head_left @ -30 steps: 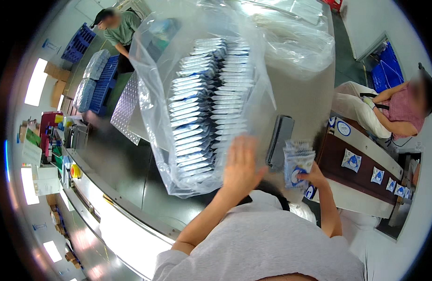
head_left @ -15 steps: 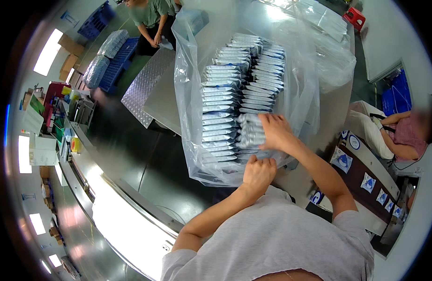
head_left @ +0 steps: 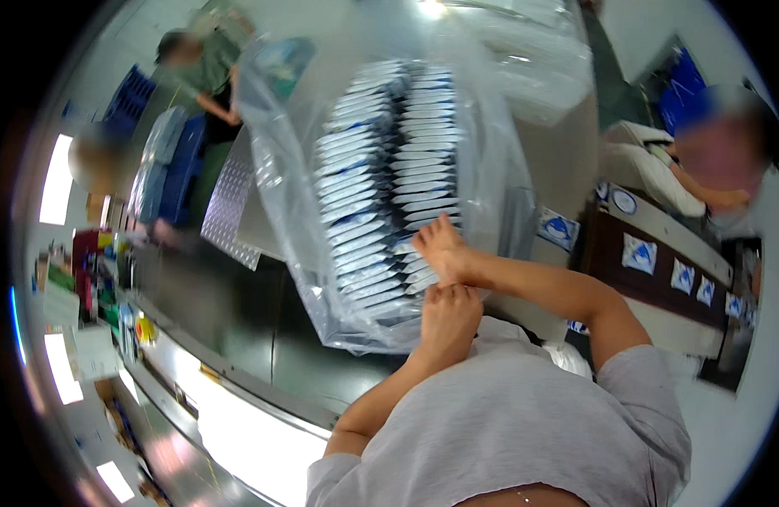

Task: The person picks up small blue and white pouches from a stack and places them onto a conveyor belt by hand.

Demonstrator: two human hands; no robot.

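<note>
A large clear plastic bag [head_left: 326, 325] lies wide open on the metal table in front of me. Inside it, flat white-and-blue packets stand on edge in two long rows, a left row [head_left: 351, 194] and a right row [head_left: 425, 144]. My right hand [head_left: 444, 252] rests on the near part of the right row, fingers stretched and slightly apart on the packets; it covers some of them. Just below, my left hand [head_left: 451, 319] is closed in a fist at the bag's near edge, seemingly gripping the plastic; its fingertips are hidden.
Folded clear bags [head_left: 533, 72] lie at the table's far right. A dark conveyor belt [head_left: 613, 245] carries single packets on the right, with a seated person [head_left: 719, 160] beyond. Another person [head_left: 216, 68] is at far left, near a textured metal plate [head_left: 231, 207] and blue pallets.
My right hand has let go of the bunch of packets it held and now lies on the right row. My left fist stays at the bag's near edge. The whole view has turned.
</note>
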